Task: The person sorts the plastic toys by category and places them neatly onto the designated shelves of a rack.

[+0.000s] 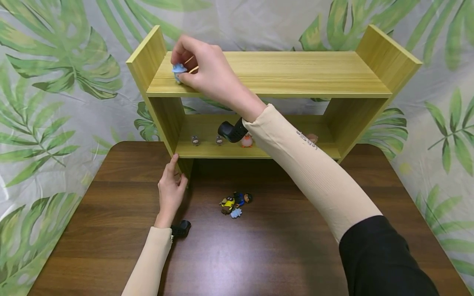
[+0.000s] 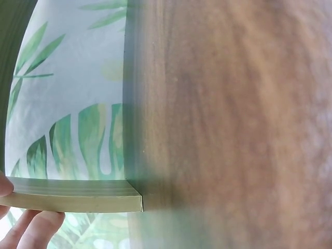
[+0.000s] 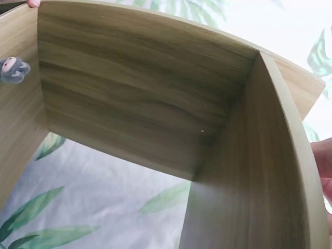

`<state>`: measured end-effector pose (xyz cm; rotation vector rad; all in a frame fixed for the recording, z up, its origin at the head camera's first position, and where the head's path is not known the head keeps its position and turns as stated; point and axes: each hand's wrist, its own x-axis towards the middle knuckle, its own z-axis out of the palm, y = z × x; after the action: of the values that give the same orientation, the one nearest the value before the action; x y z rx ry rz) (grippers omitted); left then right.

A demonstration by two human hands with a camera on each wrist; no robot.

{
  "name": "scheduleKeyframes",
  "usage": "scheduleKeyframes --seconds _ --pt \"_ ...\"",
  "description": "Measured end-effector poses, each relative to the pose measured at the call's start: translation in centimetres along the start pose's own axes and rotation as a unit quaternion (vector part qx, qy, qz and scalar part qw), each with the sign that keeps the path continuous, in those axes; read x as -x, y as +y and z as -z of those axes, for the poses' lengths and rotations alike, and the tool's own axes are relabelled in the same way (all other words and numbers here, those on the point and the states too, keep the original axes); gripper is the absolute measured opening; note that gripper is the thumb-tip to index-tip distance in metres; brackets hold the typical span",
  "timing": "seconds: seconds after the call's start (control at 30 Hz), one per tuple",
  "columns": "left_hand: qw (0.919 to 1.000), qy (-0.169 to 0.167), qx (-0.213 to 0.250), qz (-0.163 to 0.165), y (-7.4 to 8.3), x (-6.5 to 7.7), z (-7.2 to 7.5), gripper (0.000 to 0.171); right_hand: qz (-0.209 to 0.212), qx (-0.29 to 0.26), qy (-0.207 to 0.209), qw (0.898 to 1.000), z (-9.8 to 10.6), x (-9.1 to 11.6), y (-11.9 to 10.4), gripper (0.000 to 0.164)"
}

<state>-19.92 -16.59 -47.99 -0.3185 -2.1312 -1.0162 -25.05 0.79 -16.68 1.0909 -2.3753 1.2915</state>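
Left hand (image 1: 171, 187) rests against the near-left leg of the wooden shelf (image 1: 281, 86), fingers straight, nothing held. Left wrist view shows only the fingertips (image 2: 31, 228) under a board edge, plus blurred table (image 2: 233, 124); the head view gives the layout.

Right hand (image 1: 205, 68) is up at the far-left end of the top board, arm crossing the shelf front, fingers pinching a small blue figure (image 1: 179, 70). Right wrist view misses that grasp and shows the shelf's inside and a grey figure (image 3: 11, 69).

More toy figures (image 1: 235, 203) lie mid-table.
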Motion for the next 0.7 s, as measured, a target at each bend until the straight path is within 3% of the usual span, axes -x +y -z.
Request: scheduleKeyframes --seconds 0.47,0.7 --pt "1.0 -0.004 0.001 0.003 0.0 0.0 -0.1 0.08 -0.007 0.004 -0.004 1.0 0.3 0.5 0.1 0.017" --pt "0.9999 -0.004 0.01 0.004 0.1 0.0 -0.2 0.08 -0.019 -0.008 0.013 1.0 1.0 1.1 0.0 0.022"
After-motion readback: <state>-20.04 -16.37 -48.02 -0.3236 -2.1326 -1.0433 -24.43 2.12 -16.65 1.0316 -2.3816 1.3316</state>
